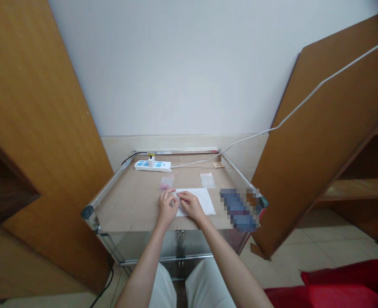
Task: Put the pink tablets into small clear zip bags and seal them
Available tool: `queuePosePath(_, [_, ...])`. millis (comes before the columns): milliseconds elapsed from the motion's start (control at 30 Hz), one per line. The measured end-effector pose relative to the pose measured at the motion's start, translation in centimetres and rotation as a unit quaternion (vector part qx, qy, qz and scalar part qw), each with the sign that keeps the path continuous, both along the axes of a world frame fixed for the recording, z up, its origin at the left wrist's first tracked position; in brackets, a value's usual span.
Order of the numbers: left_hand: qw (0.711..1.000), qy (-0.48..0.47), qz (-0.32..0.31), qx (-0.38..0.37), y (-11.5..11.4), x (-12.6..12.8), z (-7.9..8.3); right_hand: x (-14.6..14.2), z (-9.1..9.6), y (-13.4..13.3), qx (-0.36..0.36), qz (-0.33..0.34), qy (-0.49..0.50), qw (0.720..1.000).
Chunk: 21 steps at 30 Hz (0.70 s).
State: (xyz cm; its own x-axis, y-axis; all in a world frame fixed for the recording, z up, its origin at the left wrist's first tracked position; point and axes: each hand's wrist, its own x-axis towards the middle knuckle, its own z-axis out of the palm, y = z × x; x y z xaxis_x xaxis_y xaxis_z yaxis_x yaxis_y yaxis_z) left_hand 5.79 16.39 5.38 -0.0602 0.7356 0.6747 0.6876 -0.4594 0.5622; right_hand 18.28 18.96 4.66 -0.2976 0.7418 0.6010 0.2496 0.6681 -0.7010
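My left hand and my right hand are close together over a white sheet. Thumb and fingers of each are pinched, meeting above the sheet's left part. Whatever lies between the fingertips is too small to make out. Just beyond my left hand is a small clear plastic bag with pink bits at its lower end. Past the sheet, a whitish, translucent packet lies flat.
The brown tabletop has a metal rail round it. A white power strip with a plug in it sits at the back, its cable running right. A blurred-out dark item lies right. Wooden panels stand either side; red fabric is lower right.
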Motion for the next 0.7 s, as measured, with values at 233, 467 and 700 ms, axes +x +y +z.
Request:
queuePosePath(233, [0.998,-0.041,-0.047,-0.016,-0.16,-0.17,-0.06,-0.02,0.01,0.04,-0.003,-0.039,0.025,0.999])
queuePosePath(467, [0.996,0.07,-0.042,-0.043,-0.21,0.26,-0.51,0.04,0.4,-0.04,-0.024,-0.051,0.041,0.998])
queuePosePath(700, [0.996,0.078,-0.013,-0.046,0.08,0.24,-0.81,0.11,0.66,-0.11,-0.046,-0.043,0.073,0.995])
